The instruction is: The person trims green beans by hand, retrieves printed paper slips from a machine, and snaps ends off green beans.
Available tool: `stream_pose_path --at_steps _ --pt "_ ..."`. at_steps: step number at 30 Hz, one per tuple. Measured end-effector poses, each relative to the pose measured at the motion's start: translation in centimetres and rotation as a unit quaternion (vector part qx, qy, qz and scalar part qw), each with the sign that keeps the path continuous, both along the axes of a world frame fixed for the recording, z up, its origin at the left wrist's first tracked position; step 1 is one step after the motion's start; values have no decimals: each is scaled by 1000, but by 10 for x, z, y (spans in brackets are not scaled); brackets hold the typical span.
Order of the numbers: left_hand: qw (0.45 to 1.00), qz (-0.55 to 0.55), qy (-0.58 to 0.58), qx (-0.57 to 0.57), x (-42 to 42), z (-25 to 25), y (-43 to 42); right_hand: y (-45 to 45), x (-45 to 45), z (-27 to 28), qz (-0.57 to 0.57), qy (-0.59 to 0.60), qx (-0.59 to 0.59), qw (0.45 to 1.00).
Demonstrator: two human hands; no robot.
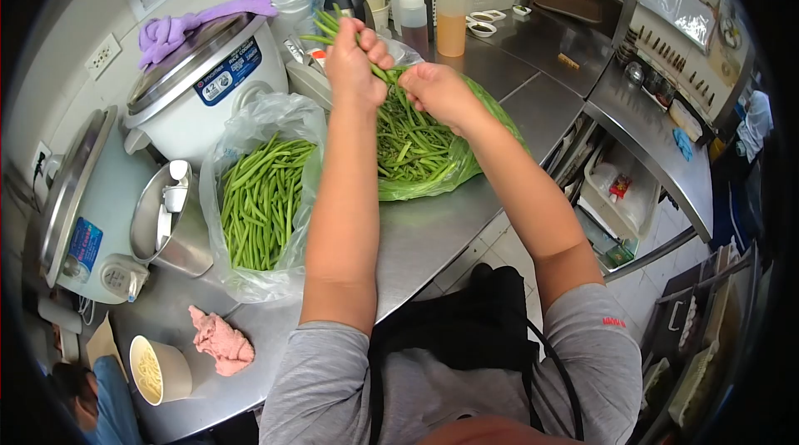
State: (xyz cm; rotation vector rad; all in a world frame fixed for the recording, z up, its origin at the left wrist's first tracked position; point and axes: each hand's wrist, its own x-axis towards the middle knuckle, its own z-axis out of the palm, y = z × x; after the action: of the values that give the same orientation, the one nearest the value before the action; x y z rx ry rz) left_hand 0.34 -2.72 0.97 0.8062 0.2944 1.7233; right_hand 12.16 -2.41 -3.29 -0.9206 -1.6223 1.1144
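My left hand (356,60) is closed around a small bunch of green beans (326,27), whose ends stick out past the fingers at the upper left. Close beside it, my right hand (437,94) pinches at the end of a green bean by the left fist. Both hands are above a green plastic bag (433,187) heaped with green beans and bits (416,141). Left of my left forearm, a clear plastic bag (312,120) holds a pile of whole green beans (265,199).
Along the wall stand two rice cookers (200,70), (100,203), one with a purple cloth (179,24), and a metal container (179,233). A paper cup (162,370) and pink cloth (220,339) lie nearer. Squeeze bottles (451,19) stand behind. Other people appear at the edges.
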Motion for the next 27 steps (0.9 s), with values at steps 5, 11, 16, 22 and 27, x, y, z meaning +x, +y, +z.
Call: stream_pose_path --at_steps 5,11,16,22,27 --pt "971 107 206 55 -60 33 -45 -1 24 10 -92 -230 193 949" --pt "767 308 549 -126 -134 34 -106 40 79 0 -195 -187 172 947" --pt "651 428 596 -195 -171 21 -94 73 137 -47 -219 -42 10 975" --pt "740 427 500 -143 -142 36 -101 90 172 -121 -325 -259 113 903" --pt "747 512 423 -34 -134 45 -98 80 166 -116 -283 -285 150 903"
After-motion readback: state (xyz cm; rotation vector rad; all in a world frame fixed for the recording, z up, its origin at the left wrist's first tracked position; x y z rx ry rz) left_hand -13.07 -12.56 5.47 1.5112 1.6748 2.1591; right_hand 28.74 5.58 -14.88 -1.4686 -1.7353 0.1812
